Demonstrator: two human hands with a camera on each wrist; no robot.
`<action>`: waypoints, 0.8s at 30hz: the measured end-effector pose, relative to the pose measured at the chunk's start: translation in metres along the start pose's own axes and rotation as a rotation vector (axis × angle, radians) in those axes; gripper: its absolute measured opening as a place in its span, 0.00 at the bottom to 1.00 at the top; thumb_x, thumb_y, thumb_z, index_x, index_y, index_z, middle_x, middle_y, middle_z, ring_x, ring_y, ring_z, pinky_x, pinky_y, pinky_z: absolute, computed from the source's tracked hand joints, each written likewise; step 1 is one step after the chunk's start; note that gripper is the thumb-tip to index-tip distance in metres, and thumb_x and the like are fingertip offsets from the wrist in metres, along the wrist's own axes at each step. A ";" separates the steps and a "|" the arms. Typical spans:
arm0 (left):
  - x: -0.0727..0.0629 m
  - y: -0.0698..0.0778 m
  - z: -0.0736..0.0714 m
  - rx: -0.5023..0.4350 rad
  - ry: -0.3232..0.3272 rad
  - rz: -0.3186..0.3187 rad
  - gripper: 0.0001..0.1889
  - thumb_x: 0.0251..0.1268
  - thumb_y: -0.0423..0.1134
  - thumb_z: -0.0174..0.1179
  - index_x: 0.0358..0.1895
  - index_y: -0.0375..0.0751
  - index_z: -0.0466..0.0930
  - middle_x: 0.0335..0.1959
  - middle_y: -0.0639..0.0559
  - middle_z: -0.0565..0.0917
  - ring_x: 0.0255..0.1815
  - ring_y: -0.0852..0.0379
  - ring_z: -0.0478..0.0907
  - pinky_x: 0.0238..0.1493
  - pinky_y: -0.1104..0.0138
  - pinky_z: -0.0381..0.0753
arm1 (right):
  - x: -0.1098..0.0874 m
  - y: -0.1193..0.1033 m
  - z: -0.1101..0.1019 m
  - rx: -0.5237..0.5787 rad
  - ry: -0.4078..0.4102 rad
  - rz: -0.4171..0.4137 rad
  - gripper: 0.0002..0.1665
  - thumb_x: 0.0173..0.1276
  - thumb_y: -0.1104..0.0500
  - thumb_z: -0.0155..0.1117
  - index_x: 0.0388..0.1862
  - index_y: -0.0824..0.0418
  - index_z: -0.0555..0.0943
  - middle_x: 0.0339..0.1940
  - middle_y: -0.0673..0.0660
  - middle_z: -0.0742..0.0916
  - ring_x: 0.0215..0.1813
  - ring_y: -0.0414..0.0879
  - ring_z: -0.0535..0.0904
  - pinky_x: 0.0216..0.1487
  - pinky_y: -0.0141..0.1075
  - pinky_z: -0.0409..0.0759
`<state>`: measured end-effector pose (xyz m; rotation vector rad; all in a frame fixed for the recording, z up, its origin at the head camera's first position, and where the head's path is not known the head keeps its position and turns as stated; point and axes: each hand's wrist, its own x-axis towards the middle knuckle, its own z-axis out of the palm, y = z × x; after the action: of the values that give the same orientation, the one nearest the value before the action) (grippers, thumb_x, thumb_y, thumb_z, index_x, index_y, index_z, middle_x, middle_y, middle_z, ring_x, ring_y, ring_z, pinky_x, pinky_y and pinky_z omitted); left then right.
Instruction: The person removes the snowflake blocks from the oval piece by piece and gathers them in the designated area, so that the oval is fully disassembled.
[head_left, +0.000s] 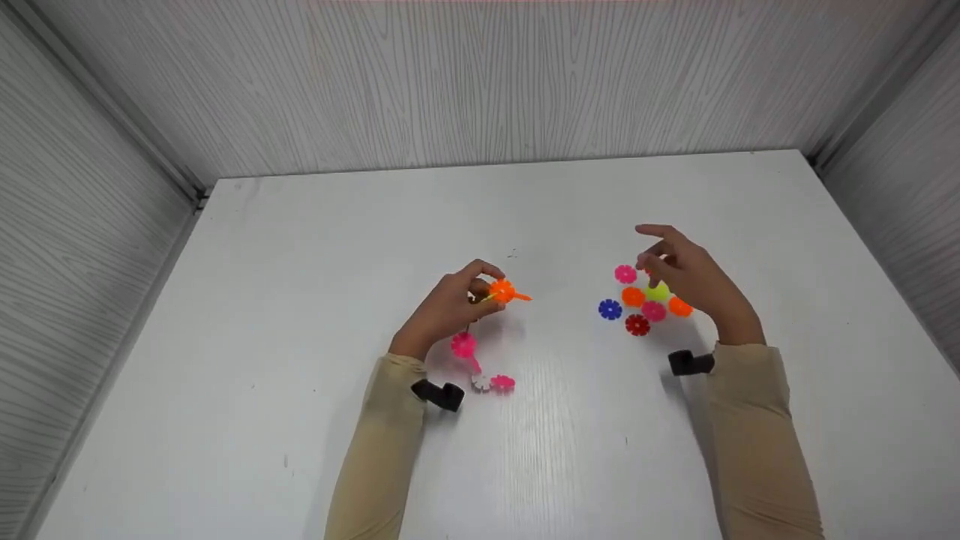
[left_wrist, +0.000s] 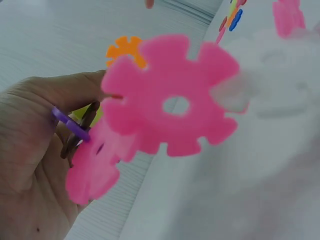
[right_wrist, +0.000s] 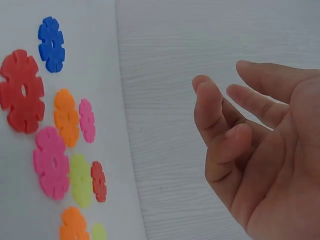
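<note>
My left hand pinches a chain of interlocked snowflake discs between thumb and fingers, near an orange disc. Pink discs and a white disc trail from the chain toward my left wrist. In the left wrist view, a large pink disc hides part of the grip, and a purple disc shows near the thumb. Above the loose discs hovers my right hand, fingers loosely bent and holding nothing. Below it lie a blue disc, a red disc and a yellow-green disc.
More loose discs lie in the same group, among them a pink disc and an orange disc. The white table meets wood-grain panels at the back and sides.
</note>
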<state>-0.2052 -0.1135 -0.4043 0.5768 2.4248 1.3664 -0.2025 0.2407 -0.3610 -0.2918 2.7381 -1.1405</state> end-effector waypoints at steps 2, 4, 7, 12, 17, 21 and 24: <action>0.000 0.000 0.002 -0.017 -0.005 0.001 0.19 0.65 0.42 0.62 0.56 0.52 0.70 0.39 0.43 0.86 0.26 0.57 0.72 0.30 0.69 0.72 | 0.001 -0.004 0.004 0.003 -0.026 -0.029 0.34 0.75 0.44 0.49 0.75 0.52 0.58 0.52 0.63 0.81 0.42 0.58 0.80 0.46 0.39 0.79; 0.000 0.000 0.003 -0.036 -0.012 0.001 0.17 0.66 0.43 0.60 0.56 0.52 0.69 0.36 0.42 0.87 0.24 0.58 0.70 0.31 0.68 0.70 | 0.002 -0.008 0.007 0.007 -0.055 -0.049 0.34 0.75 0.43 0.49 0.75 0.52 0.57 0.53 0.63 0.81 0.41 0.58 0.81 0.45 0.38 0.79; 0.001 0.000 0.005 -0.048 -0.017 0.012 0.16 0.67 0.43 0.59 0.56 0.53 0.69 0.34 0.43 0.87 0.24 0.58 0.71 0.31 0.68 0.69 | 0.003 -0.015 0.014 0.012 -0.083 -0.079 0.33 0.75 0.43 0.49 0.75 0.51 0.58 0.52 0.63 0.81 0.40 0.57 0.81 0.44 0.39 0.80; 0.002 0.001 0.010 -0.004 0.011 0.030 0.18 0.65 0.45 0.62 0.56 0.55 0.70 0.31 0.43 0.87 0.26 0.55 0.77 0.32 0.68 0.74 | 0.005 -0.025 0.029 0.021 -0.121 -0.135 0.30 0.75 0.46 0.50 0.73 0.49 0.61 0.48 0.64 0.83 0.39 0.58 0.81 0.42 0.41 0.78; 0.004 0.003 0.014 0.020 0.021 0.011 0.19 0.64 0.46 0.63 0.56 0.57 0.70 0.30 0.44 0.87 0.25 0.57 0.76 0.32 0.68 0.75 | 0.007 -0.034 0.048 0.082 -0.185 -0.147 0.25 0.74 0.47 0.53 0.68 0.47 0.65 0.48 0.63 0.83 0.37 0.57 0.81 0.46 0.46 0.78; 0.005 0.004 0.016 0.015 0.022 0.008 0.19 0.65 0.45 0.62 0.56 0.53 0.70 0.31 0.45 0.87 0.26 0.57 0.78 0.32 0.68 0.76 | 0.008 -0.040 0.061 0.115 -0.250 -0.170 0.25 0.72 0.46 0.55 0.66 0.46 0.66 0.48 0.62 0.83 0.37 0.58 0.81 0.42 0.45 0.78; 0.005 0.004 0.017 0.010 0.023 0.008 0.19 0.65 0.44 0.62 0.56 0.52 0.70 0.31 0.44 0.87 0.26 0.56 0.78 0.33 0.68 0.76 | 0.008 -0.043 0.068 0.099 -0.286 -0.198 0.25 0.72 0.45 0.56 0.66 0.44 0.67 0.49 0.61 0.84 0.37 0.57 0.82 0.39 0.43 0.78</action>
<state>-0.2015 -0.0965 -0.4093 0.5768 2.4508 1.3723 -0.1907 0.1630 -0.3783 -0.6688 2.4370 -1.1731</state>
